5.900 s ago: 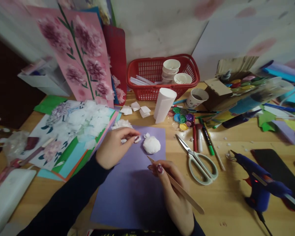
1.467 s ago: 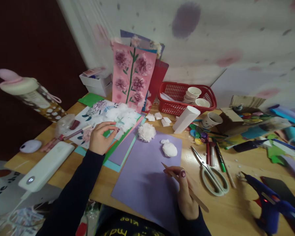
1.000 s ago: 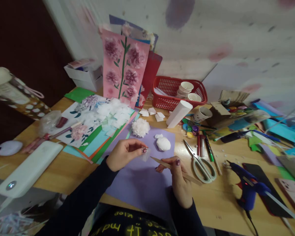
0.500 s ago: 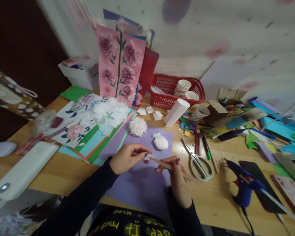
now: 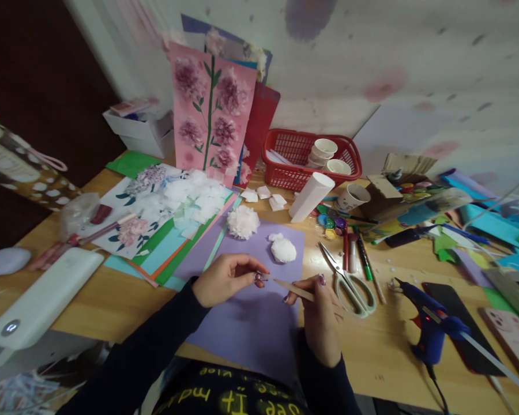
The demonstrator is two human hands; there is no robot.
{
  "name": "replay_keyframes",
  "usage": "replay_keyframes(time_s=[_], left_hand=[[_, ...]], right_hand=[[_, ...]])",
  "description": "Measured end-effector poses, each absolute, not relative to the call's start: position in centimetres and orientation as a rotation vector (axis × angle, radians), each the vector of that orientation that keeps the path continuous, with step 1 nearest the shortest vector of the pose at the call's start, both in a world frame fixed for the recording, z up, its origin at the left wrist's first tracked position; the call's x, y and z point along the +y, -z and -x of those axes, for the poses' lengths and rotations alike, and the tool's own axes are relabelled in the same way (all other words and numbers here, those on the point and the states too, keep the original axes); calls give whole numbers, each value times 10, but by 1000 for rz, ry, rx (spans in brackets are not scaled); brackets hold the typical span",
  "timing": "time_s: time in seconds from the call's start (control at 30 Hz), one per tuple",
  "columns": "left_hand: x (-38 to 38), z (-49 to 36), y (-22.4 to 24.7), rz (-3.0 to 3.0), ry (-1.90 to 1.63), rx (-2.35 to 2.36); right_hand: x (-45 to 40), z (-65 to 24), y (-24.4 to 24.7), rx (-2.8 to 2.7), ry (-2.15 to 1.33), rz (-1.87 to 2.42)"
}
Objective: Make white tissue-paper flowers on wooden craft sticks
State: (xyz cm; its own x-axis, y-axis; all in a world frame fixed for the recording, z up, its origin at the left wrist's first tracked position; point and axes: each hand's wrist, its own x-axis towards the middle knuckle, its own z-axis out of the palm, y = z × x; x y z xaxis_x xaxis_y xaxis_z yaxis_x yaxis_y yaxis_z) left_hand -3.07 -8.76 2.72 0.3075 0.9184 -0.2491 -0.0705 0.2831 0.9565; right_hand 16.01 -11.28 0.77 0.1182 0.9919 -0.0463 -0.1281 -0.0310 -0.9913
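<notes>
My left hand (image 5: pixel 229 279) is closed in a pinch over a purple sheet (image 5: pixel 255 328), with a small bit of white paper (image 5: pixel 265 276) barely showing at the fingertips. In my right hand (image 5: pixel 318 317) is a pale, pointed wooden stick (image 5: pixel 297 289), its tip aimed left and a short gap away from the left fingers. Just beyond the hands, a white ball (image 5: pixel 283 251) with a small lump on its far side rests on the purple sheet. Beside it sits a ruffled white paper pompom (image 5: pixel 243 222).
Scissors (image 5: pixel 350 288) lie right of my right hand. Farther right is a blue glue gun (image 5: pixel 430 323) with a cord, beside a dark phone (image 5: pixel 462 328). A white paper roll (image 5: pixel 312 197) stands before a red basket (image 5: pixel 281 173). Colored papers (image 5: pixel 168 259) are stacked at left.
The stick's tip has drawn back to the right, off the white paper at my left fingertips. Less of that paper shows now. My left hand has barely moved.
</notes>
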Motion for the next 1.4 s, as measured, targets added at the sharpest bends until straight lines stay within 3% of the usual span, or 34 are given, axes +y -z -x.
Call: replay_keyframes(time_s=[0.83, 1.4], left_hand=[[-85, 25, -37, -1099, -808, 1049], [16, 9, -55, -1345, -642, 1348]], right_hand=[[-122, -164, -7, -978, -1234, 1195], [-128, -174, 4, -937, -1361, 1582]])
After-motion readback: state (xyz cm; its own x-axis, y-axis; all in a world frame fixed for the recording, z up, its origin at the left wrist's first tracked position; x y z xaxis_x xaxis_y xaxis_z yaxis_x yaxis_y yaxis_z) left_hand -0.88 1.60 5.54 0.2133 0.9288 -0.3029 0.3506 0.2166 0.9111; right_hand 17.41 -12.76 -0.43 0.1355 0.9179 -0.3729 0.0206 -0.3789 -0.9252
